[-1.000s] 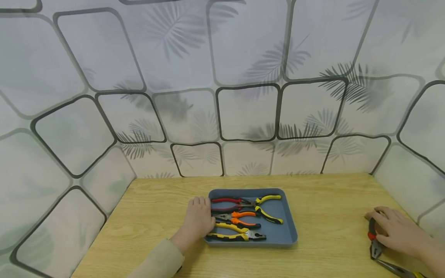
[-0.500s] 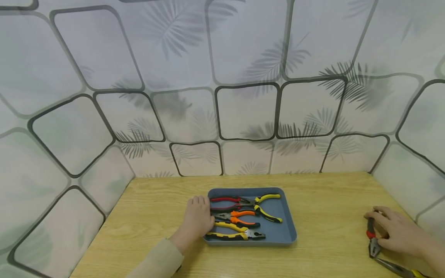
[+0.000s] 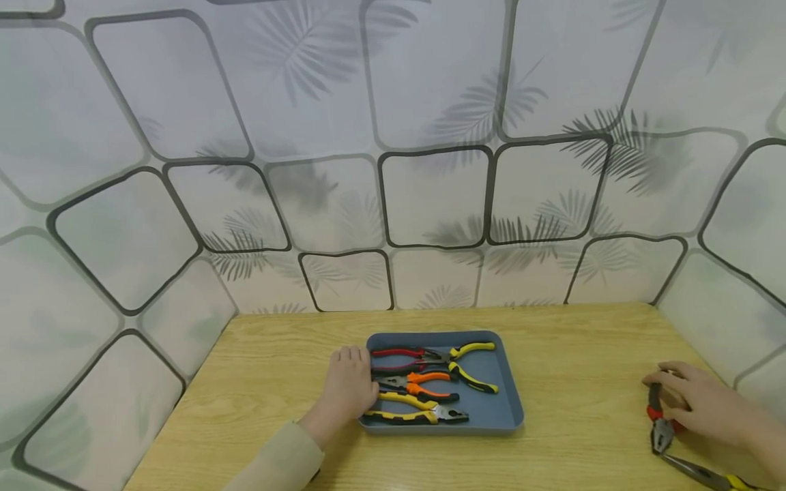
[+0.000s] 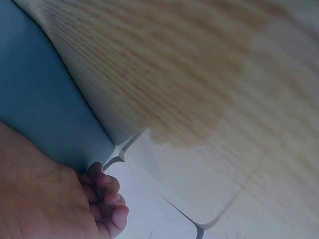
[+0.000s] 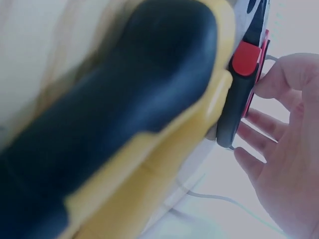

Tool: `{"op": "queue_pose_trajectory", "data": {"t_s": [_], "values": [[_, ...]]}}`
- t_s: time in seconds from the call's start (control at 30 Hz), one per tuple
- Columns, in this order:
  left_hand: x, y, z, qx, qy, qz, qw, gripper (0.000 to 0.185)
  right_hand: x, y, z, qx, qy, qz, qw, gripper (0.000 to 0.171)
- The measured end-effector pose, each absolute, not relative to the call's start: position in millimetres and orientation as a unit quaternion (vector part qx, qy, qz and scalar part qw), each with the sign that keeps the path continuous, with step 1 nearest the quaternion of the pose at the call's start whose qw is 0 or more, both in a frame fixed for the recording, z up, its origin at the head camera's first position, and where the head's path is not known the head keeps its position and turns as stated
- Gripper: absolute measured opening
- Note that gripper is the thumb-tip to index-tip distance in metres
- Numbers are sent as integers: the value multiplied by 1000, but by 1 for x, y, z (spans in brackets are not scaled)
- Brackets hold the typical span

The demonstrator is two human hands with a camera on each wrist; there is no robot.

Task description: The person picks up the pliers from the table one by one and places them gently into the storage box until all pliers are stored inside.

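I note the left hand (image 3: 348, 383) gripping the tray (image 3: 491, 412) at its nine-o'clock end while the right hand (image 3: 706, 406), fingers part-curled round the red-and-black pliers (image 3: 655, 413) on the bench (image 3: 580, 382) at the tray's three o'clock, seems mid-grasp, the next move calling for a firm hold.

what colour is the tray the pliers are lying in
The tray is greyish blue, clearest in the head view.

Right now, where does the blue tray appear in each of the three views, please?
Head: the blue tray sits in the lower middle, slightly right.
Left wrist: along the left edge, cut off.
Right wrist: not in it.
Shared landmark, head and left wrist: the left hand at its side.
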State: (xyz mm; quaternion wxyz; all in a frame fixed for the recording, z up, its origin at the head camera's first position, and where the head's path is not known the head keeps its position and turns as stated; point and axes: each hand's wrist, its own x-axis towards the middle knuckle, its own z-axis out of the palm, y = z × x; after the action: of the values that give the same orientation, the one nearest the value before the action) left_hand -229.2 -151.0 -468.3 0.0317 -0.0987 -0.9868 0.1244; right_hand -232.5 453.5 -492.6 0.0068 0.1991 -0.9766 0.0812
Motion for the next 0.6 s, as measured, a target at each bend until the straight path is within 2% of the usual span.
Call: {"op": "queue_pose_trajectory", "data": {"t_s": [0.3, 0.6], "values": [[-230, -151, -470, -102, -987, 121, 30, 51, -226, 449, -489, 212, -974, 73, 26, 56], [-231, -151, -469, -102, -987, 125, 29, 53, -223, 453, -496, 221, -972, 72, 26, 81]]}}
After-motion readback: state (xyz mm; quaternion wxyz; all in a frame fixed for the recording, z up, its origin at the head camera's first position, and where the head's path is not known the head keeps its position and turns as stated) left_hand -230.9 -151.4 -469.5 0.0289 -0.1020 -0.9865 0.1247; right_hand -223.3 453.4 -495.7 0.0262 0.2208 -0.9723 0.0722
